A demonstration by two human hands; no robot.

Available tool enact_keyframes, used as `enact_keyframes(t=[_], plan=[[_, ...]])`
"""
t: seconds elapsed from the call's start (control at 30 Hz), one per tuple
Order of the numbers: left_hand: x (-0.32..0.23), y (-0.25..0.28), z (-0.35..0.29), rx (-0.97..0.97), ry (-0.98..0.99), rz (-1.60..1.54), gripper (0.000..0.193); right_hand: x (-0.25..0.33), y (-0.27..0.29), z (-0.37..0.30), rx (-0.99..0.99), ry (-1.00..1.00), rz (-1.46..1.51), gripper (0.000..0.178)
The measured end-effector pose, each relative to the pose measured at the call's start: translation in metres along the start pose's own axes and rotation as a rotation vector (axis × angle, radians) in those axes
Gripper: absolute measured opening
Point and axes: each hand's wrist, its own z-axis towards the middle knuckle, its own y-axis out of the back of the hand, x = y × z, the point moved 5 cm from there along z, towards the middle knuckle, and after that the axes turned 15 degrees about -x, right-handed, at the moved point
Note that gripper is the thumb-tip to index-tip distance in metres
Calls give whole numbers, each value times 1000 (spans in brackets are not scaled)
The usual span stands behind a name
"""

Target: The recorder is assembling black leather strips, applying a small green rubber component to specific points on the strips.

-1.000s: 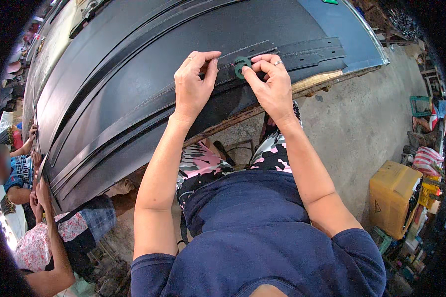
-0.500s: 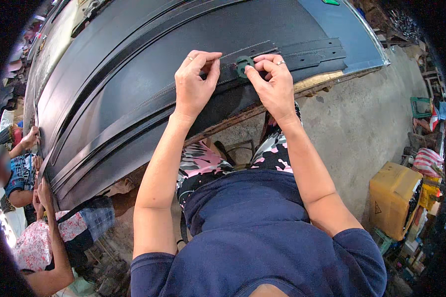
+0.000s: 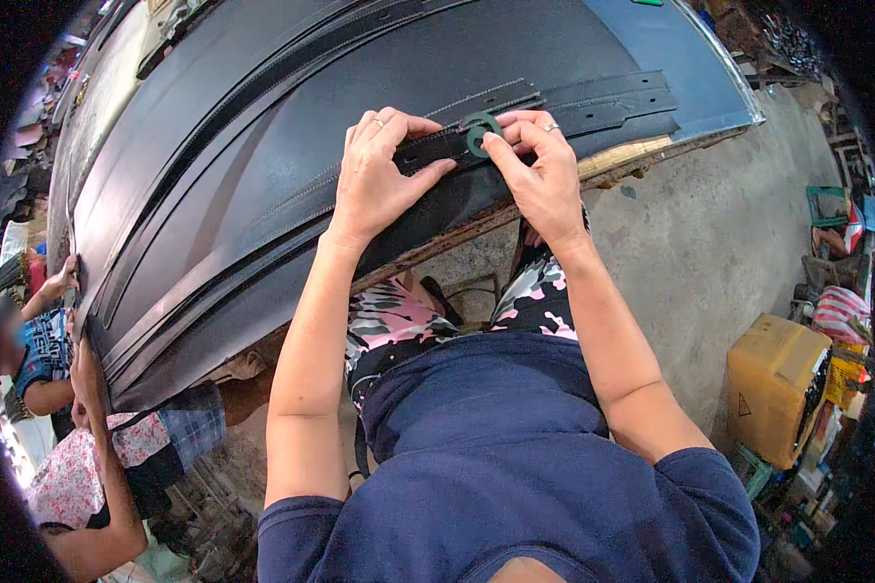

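A curved, smooth dark-green piece (image 3: 472,144) is pinched by the right hand (image 3: 535,175), beside its left. A flat, stitched black strap (image 3: 426,152) is straddled by the left hand (image 3: 371,180), thumb and forefinger parted, spread wider than before.

Workshop | stitched black straps (image 3: 608,118) along a wood-edged worktable (image 3: 614,158) | co-workers (image 3: 80,468) at its left end | concrete floor (image 3: 656,248)

A navy shirt (image 3: 496,428) tops pink-and-black camouflage bottoms (image 3: 394,316).
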Motion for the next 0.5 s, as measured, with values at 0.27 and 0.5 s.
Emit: enact_keyframes(t=[0.27, 0.5], plan=[[-1, 0, -1, -18, -33, 5, 34, 3, -1, -1, 20, -24, -22, 21], [-1, -1, -2, -25, -23, -3, 34, 2, -1, -1, 6, -17, 9, 21]])
